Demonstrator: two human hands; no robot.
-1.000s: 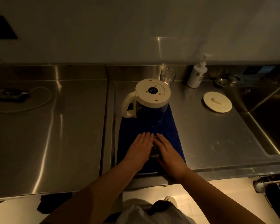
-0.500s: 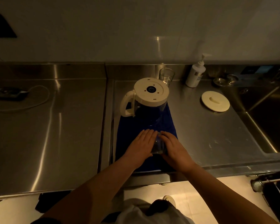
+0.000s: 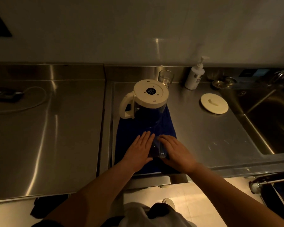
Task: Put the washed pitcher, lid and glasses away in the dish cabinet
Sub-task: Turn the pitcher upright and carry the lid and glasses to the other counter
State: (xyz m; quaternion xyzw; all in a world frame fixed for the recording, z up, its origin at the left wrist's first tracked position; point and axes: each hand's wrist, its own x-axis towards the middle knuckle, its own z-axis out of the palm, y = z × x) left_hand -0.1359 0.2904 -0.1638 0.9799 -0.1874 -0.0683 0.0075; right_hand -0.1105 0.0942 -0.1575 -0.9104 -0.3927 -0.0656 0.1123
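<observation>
both hands [image 3: 140,149] flat, fingers [image 3: 166,139] straight

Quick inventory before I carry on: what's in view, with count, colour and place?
pitcher: 1, cream and clear, upside down at the cloth's far end
cloth: 1, blue, on the counter
near glass: 1, clear, on the cloth between both hands
far glass: 1, clear, behind the pitcher
lid: 1, cream, right of the pitcher
soap bottle: 1, white, by the back wall
sink: 1, steel, far right
power strip: 1, dark, far left
left hand: flat against the near glass
right hand: flat against the near glass
</observation>
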